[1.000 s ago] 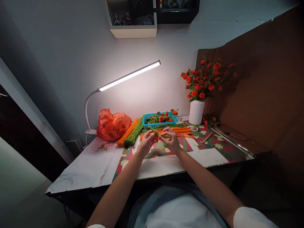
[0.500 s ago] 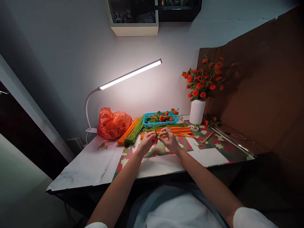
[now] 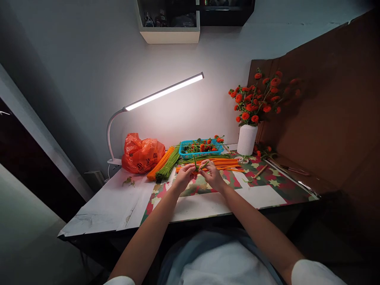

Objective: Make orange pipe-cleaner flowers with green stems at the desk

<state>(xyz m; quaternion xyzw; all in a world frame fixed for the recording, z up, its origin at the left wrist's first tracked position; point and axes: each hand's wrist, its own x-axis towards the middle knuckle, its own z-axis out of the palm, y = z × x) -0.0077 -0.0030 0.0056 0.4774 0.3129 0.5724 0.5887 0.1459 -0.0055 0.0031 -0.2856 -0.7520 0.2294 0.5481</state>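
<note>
Over the middle of the table, my left hand (image 3: 185, 175) is closed around a small orange flower with a green stem (image 3: 194, 161) that points up. Close against it, my right hand (image 3: 212, 174) pinches a green pipe cleaner (image 3: 204, 166) beside the stem. My fingers hide most of the flower head. Just behind both hands lie loose orange pipe cleaners (image 3: 225, 162). To the left are a bundle of orange pipe cleaners (image 3: 160, 164) and a bundle of green pipe cleaners (image 3: 168, 166), side by side.
A blue basket (image 3: 180, 152) holds finished flowers at the back. A white ribbed vase (image 3: 247, 140) with orange flowers (image 3: 251, 103) stands at the right. An orange plastic bag (image 3: 142, 154) sits by the lamp (image 3: 110, 136). Pliers (image 3: 293, 170) and a brown stick (image 3: 260, 171) lie at right.
The green pipe cleaner in my right hand has shifted slightly against the stem. Both hands stay in nearly the same place, and the view has moved a little.
</note>
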